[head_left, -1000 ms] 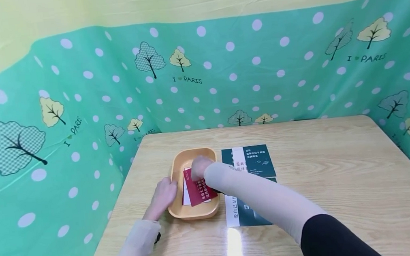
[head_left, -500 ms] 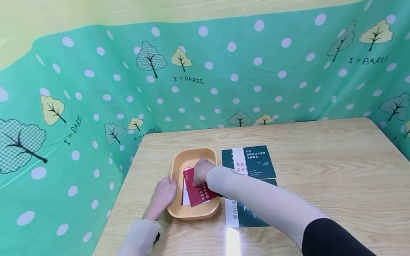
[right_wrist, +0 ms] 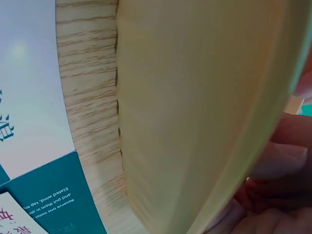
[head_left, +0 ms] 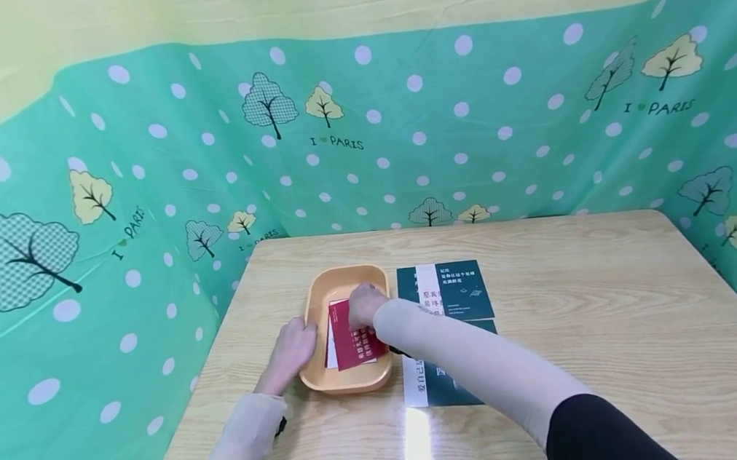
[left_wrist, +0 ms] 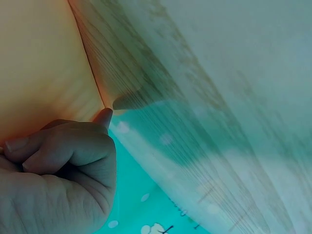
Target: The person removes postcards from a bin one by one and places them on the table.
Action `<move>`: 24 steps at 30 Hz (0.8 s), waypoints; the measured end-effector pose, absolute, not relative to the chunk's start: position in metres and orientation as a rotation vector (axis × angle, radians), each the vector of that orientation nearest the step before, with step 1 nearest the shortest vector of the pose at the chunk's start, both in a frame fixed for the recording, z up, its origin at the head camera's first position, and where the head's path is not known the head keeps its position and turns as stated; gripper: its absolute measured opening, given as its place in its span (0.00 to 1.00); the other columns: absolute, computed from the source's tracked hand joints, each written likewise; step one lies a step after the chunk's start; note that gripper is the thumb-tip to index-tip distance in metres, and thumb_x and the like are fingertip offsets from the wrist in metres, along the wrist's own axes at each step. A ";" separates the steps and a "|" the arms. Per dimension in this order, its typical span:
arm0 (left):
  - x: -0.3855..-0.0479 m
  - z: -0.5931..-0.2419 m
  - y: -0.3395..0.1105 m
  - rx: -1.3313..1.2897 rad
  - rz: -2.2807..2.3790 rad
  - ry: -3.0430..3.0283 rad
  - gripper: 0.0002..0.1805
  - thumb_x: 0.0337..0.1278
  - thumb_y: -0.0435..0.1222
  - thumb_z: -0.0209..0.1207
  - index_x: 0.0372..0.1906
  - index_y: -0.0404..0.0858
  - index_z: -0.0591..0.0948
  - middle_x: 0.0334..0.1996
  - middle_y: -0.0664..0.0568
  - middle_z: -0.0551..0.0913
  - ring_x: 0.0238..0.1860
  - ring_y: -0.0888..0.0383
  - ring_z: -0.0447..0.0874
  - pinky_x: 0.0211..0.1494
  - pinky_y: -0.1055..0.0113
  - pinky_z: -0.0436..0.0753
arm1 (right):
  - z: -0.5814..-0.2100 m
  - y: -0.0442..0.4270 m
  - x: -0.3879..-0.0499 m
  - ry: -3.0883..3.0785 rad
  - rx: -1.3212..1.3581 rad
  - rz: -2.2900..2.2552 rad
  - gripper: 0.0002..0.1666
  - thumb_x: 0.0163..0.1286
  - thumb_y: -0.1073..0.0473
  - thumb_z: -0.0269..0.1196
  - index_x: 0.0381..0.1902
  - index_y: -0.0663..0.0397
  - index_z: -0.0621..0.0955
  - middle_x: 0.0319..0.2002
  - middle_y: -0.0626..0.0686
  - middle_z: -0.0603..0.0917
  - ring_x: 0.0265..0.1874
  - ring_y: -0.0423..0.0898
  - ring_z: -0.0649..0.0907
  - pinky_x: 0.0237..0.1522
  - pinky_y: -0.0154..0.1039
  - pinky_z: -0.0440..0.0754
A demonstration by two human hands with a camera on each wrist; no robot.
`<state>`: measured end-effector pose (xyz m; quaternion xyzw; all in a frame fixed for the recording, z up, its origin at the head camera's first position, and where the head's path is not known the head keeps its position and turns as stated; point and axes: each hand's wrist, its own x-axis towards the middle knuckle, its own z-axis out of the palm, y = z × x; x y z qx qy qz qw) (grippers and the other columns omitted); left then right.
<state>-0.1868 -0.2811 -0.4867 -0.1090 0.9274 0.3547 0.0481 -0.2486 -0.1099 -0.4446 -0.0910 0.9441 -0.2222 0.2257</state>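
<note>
A peach plastic tray (head_left: 319, 380) with a raised rim sits on the left half of the table. At its left side my left hand (head_left: 295, 347) grips the rim; the left wrist view shows the curled fingers (left_wrist: 58, 148) against the wall. My right hand (head_left: 365, 305) reaches into the tray with bent fingers, over a dark red card (head_left: 350, 345) with white printed characters. Its fingertips are hidden in the head view, so whether they pinch the card is unclear. A white card (head_left: 331, 354) lies under the red one. In the right wrist view, the tray's wall (right_wrist: 195, 97) hides part of the hand.
Right of the tray lie dark green and white printed cards, including an upper green card (head_left: 469, 290) and a lower green card (head_left: 454, 387); the right forearm crosses over them. The wooden table (head_left: 599, 305) extends rightward. A green dotted curtain (head_left: 438, 129) surrounds it.
My right hand has shifted slightly right and toward me over the red card. The left hand, the tray and the cards keep their places.
</note>
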 end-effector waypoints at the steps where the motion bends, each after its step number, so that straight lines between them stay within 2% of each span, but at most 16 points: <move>1: -0.187 -0.487 -0.281 -0.333 1.082 2.826 0.23 0.77 0.38 0.42 0.55 0.21 0.77 0.33 0.38 0.82 0.29 0.50 0.85 0.28 0.60 0.87 | -0.446 -0.109 -0.250 2.591 -0.249 -0.638 0.43 0.64 0.58 0.77 0.70 0.68 0.69 0.51 0.60 0.76 0.35 0.51 0.85 0.27 0.42 0.89; 4: -0.186 -0.488 -0.280 -0.332 1.082 2.834 0.23 0.77 0.38 0.42 0.54 0.21 0.78 0.32 0.38 0.82 0.28 0.50 0.85 0.28 0.60 0.87 | -0.449 -0.108 -0.254 2.554 -0.260 -0.685 0.31 0.67 0.63 0.72 0.64 0.67 0.76 0.48 0.60 0.77 0.28 0.48 0.85 0.21 0.37 0.85; 8: -0.186 -0.490 -0.280 -0.341 1.082 2.833 0.22 0.77 0.39 0.42 0.50 0.23 0.79 0.30 0.39 0.81 0.27 0.50 0.84 0.27 0.60 0.86 | -0.449 -0.103 -0.255 2.473 -0.266 -0.751 0.13 0.69 0.65 0.66 0.49 0.65 0.81 0.33 0.57 0.83 0.15 0.43 0.81 0.17 0.32 0.79; 11: -0.186 -0.489 -0.281 -0.350 1.083 2.813 0.22 0.77 0.39 0.42 0.50 0.23 0.78 0.30 0.39 0.81 0.26 0.51 0.84 0.26 0.60 0.86 | -0.445 -0.097 -0.255 2.430 -0.305 -0.770 0.04 0.71 0.65 0.64 0.42 0.62 0.83 0.23 0.55 0.83 0.11 0.42 0.77 0.16 0.31 0.75; 14: -0.188 -0.487 -0.281 -0.337 1.070 2.830 0.22 0.77 0.38 0.43 0.49 0.22 0.78 0.30 0.39 0.81 0.25 0.51 0.84 0.25 0.60 0.86 | -0.439 -0.091 -0.254 2.413 -0.314 -0.845 0.05 0.73 0.66 0.64 0.43 0.62 0.83 0.21 0.54 0.82 0.12 0.43 0.76 0.16 0.32 0.74; 20: -0.190 -0.486 -0.282 -0.302 1.047 2.850 0.22 0.77 0.38 0.43 0.51 0.22 0.78 0.31 0.38 0.82 0.27 0.51 0.85 0.26 0.60 0.85 | -0.436 -0.082 -0.253 2.360 -0.238 -1.055 0.19 0.71 0.70 0.64 0.58 0.67 0.79 0.28 0.57 0.83 0.14 0.44 0.74 0.18 0.35 0.73; 24: -0.190 -0.487 -0.282 -0.291 1.047 2.843 0.23 0.77 0.37 0.42 0.54 0.22 0.78 0.32 0.38 0.82 0.28 0.51 0.86 0.27 0.61 0.86 | -0.439 -0.078 -0.251 2.340 -0.229 -1.140 0.19 0.70 0.72 0.63 0.58 0.69 0.78 0.30 0.57 0.82 0.14 0.45 0.74 0.17 0.36 0.72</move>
